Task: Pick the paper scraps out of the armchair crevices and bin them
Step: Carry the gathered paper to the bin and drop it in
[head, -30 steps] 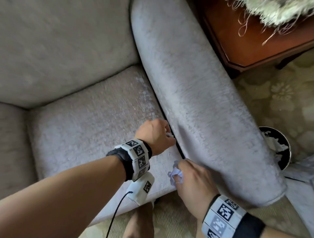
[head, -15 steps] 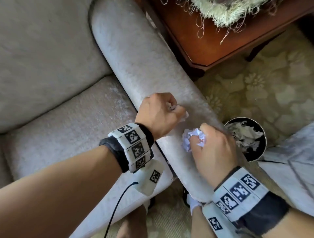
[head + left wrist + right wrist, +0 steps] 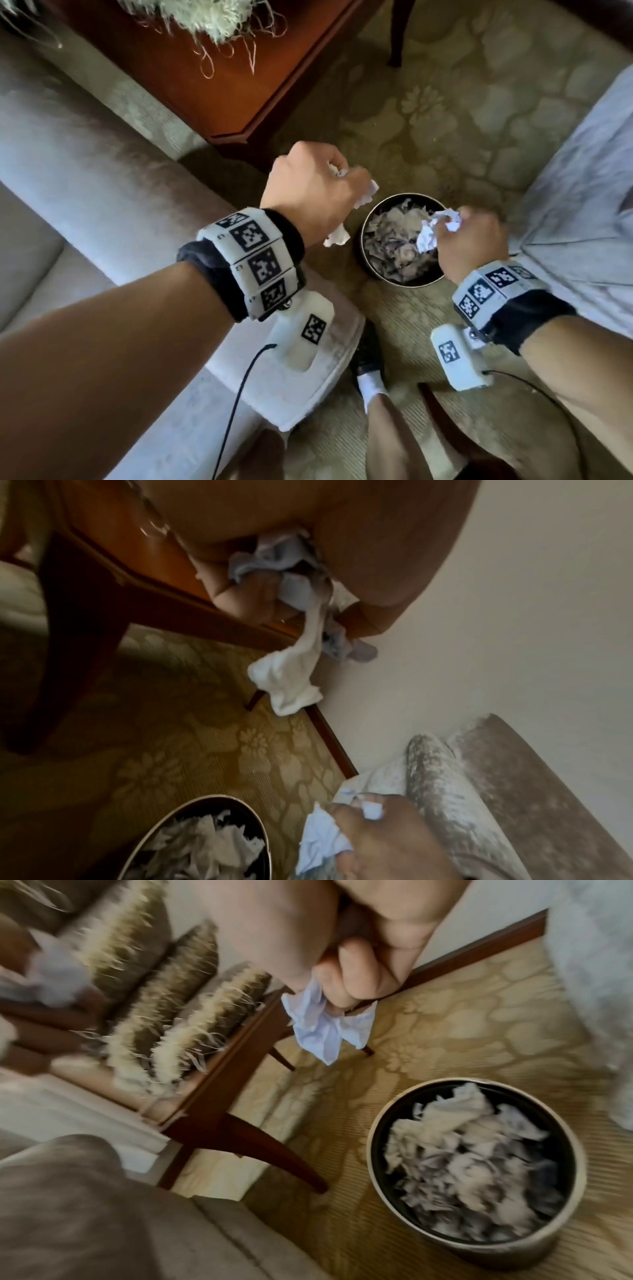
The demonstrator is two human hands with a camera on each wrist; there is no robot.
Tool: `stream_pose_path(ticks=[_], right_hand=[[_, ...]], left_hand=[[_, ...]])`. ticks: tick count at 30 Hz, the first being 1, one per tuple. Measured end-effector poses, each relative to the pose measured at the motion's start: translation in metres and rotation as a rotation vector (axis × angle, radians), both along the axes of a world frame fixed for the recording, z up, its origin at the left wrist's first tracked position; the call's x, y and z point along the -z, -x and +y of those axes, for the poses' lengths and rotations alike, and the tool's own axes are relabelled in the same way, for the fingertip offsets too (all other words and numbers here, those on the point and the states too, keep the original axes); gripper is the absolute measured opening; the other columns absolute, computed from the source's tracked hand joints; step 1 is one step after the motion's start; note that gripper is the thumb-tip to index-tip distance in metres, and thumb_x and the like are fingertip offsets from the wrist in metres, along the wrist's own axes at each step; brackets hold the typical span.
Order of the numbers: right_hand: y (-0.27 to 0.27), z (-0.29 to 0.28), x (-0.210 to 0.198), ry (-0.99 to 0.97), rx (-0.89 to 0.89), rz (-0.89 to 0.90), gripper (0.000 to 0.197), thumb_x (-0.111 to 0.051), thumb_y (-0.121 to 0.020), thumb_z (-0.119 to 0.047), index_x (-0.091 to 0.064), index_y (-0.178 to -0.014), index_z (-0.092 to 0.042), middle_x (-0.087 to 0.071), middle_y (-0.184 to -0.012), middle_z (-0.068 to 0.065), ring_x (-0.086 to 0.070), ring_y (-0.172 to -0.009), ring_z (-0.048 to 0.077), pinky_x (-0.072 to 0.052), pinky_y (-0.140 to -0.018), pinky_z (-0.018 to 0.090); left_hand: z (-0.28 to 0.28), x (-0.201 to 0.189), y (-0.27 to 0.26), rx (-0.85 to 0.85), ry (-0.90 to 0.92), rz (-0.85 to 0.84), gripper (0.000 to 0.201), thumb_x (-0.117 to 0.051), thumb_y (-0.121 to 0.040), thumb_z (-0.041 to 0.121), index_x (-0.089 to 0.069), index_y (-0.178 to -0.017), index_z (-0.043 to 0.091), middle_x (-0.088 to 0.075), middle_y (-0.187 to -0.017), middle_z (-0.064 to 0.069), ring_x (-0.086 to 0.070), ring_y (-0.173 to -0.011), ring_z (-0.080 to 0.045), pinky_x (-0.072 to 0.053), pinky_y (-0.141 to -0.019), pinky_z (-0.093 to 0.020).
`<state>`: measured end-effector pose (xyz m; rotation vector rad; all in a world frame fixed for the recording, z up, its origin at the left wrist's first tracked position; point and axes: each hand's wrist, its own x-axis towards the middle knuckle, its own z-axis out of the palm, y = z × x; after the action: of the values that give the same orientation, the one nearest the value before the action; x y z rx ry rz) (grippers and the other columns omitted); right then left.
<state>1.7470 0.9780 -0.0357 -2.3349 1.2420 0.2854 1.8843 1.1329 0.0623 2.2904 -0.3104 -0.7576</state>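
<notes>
- Your left hand (image 3: 315, 195) has its fingers (image 3: 240, 593) curled tight round a wad of scraps (image 3: 337, 236); loose ends stick out past the knuckles and hang below the palm. A closed fist makes sense here, since crumpled paper springs open and would shed bits on the way.
- Your right hand (image 3: 472, 240) has its fingers (image 3: 346, 985) pinching a second wad (image 3: 435, 228), most of it hanging free below the fingertips, ready to fall once you let go.
- The bin (image 3: 371, 270) stands on the carpet (image 3: 445, 120) at about 6 o'clock from both wads. The right wad hangs over the bin's 3 o'clock rim. The left scraps sit just outside the 9 o'clock rim, over carpet, so I judge that hand needs to come further in before it lets go.
- The bin is already heaped with paper close to its rim. Light scraps dropped on top may roll off, so release low and over the middle.
- The armchair (image 3: 102, 192) lies at 9 o'clock from the bin, its armrest nearest. Its crevices are out of sight here, so you cannot tell whether more scraps are lodged there.
- A wooden bench (image 3: 205, 89) with fringed cushions (image 3: 178, 1031) stands at 11 o'clock, apart from the bin and clear of your hands.
</notes>
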Motion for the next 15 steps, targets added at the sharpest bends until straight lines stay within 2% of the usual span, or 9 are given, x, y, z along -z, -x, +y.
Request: stream_pose_path(ticks=[3,5,7,9,11,14,15], right_hand=[[0.009,-0.02,0.033,-0.088,0.077,0.101,0.037,-0.054,-0.091,-0.034,-0.061,-0.11,-0.003,-0.062,-0.112,0.023,-0.057,-0.107,0.04,-0.046,-0.084,0.041],[0.011,-0.03,0.051,-0.148,0.109,0.108,0.043,-0.055,-0.092,-0.038,-0.06,-0.116,-0.002,-0.061,-0.12,0.021,-0.056,-0.112,0.037,-0.045,-0.087,0.038],[0.011,-0.037,0.068,-0.228,0.128,0.134,0.051,-0.057,-0.092,-0.042,-0.055,-0.124,-0.003,-0.06,-0.125,0.018,-0.056,-0.115,0.033,-0.044,-0.085,0.034],[0.013,-0.042,0.087,-0.304,0.096,0.173,0.061,-0.065,-0.085,-0.049,-0.053,-0.126,-0.005,-0.06,-0.124,0.015,-0.059,-0.111,0.03,-0.043,-0.077,0.029],[0.018,-0.046,0.107,-0.412,0.078,0.173,0.07,-0.074,-0.072,-0.054,-0.054,-0.123,-0.011,-0.061,-0.122,0.01,-0.061,-0.106,0.027,-0.048,-0.083,0.027],[0.034,-0.053,0.121,-0.56,0.076,0.178,0.064,-0.08,-0.063,-0.051,-0.058,-0.119,-0.028,-0.061,-0.111,-0.008,-0.062,-0.1,0.019,-0.052,-0.087,0.029],[0.04,-0.056,0.122,-0.605,0.105,0.174,0.063,-0.082,-0.063,-0.047,-0.059,-0.118,-0.03,-0.061,-0.11,-0.009,-0.063,-0.1,0.018,-0.053,-0.086,0.03]], left_hand=[[-0.038,0.015,0.011,0.056,-0.049,0.017,0.026,-0.063,-0.067,0.045,-0.067,-0.068,0.019,-0.074,-0.076,0.001,-0.07,-0.069,-0.019,-0.059,-0.067,-0.037],[-0.056,0.026,0.018,0.087,-0.08,0.03,0.029,-0.063,-0.066,0.047,-0.068,-0.069,0.019,-0.074,-0.076,0.002,-0.07,-0.075,-0.018,-0.059,-0.07,-0.037],[-0.068,0.039,0.021,0.105,-0.119,0.037,0.028,-0.063,-0.07,0.045,-0.069,-0.071,0.017,-0.074,-0.076,0.002,-0.07,-0.075,-0.017,-0.059,-0.071,-0.036],[-0.078,0.051,0.024,0.116,-0.155,0.047,0.026,-0.063,-0.073,0.042,-0.07,-0.072,0.016,-0.074,-0.076,0.002,-0.07,-0.073,-0.017,-0.059,-0.07,-0.036],[-0.088,0.062,0.027,0.123,-0.183,0.069,0.028,-0.062,-0.071,0.042,-0.071,-0.074,0.016,-0.074,-0.077,0.001,-0.07,-0.072,-0.018,-0.059,-0.071,-0.036],[-0.106,0.077,0.033,0.122,-0.186,0.103,0.035,-0.057,-0.064,0.044,-0.073,-0.076,0.015,-0.074,-0.076,0.001,-0.071,-0.073,-0.021,-0.059,-0.072,-0.039],[-0.113,0.082,0.035,0.122,-0.182,0.113,0.036,-0.056,-0.064,0.044,-0.072,-0.076,0.015,-0.074,-0.076,0.001,-0.071,-0.074,-0.022,-0.059,-0.073,-0.04]])
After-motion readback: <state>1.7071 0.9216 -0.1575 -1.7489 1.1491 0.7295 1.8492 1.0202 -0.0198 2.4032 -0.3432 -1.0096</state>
